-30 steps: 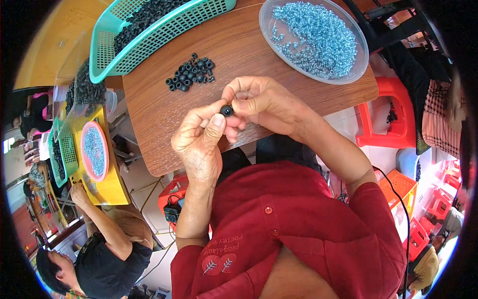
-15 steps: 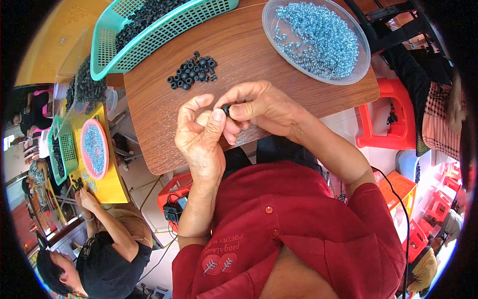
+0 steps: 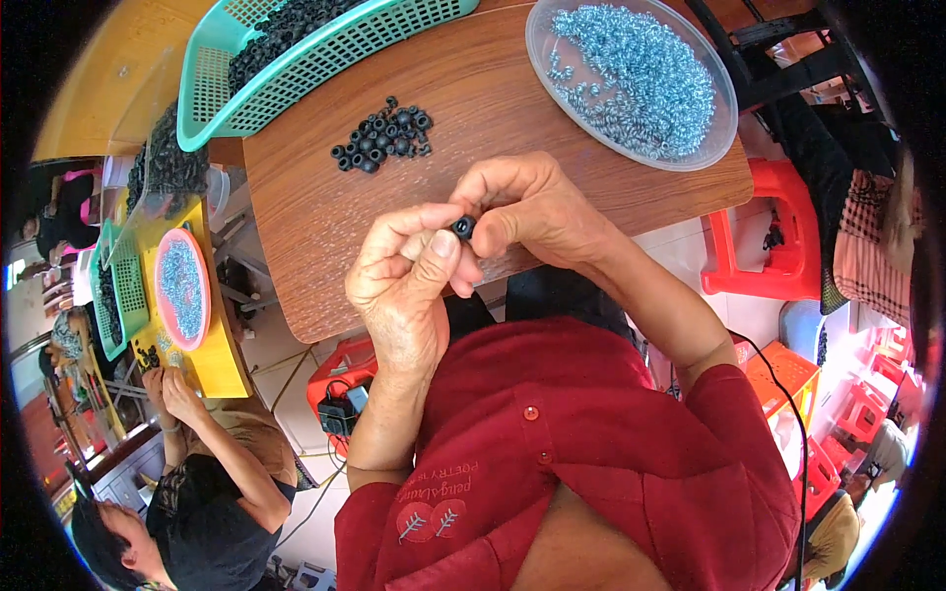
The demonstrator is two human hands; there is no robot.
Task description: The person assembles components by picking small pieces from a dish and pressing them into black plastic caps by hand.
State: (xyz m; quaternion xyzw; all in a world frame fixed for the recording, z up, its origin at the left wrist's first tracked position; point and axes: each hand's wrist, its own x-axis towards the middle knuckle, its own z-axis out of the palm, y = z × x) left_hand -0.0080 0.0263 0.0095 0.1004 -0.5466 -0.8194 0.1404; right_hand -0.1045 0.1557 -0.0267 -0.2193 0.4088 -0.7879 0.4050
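A small hollow black round piece (image 3: 463, 228), its open end facing up, is held in front of me above the table's near edge. My left hand (image 3: 409, 271) pinches it from the left with thumb and fingers. Around its right side, the thumb and bent forefinger of my right hand (image 3: 527, 212) close on the same piece. Beyond my hands, a loose pile of similar black pieces (image 3: 379, 138) lies on the brown wooden table (image 3: 473, 108). A clear round tray (image 3: 731, 98) full of small blue translucent parts stands at the far right of the table.
A green plastic basket (image 3: 320, 81) heaped with black pieces is at the far left. Red stools (image 3: 724, 266) stand beside the table. To the left, another person (image 3: 212, 492) works at a yellow table (image 3: 225, 364) with a pink tray (image 3: 203, 315) of blue parts.
The black piece has turned so its open end shows, and moved slightly right. My left fingers have folded in toward it. The other person's hands have shifted a little.
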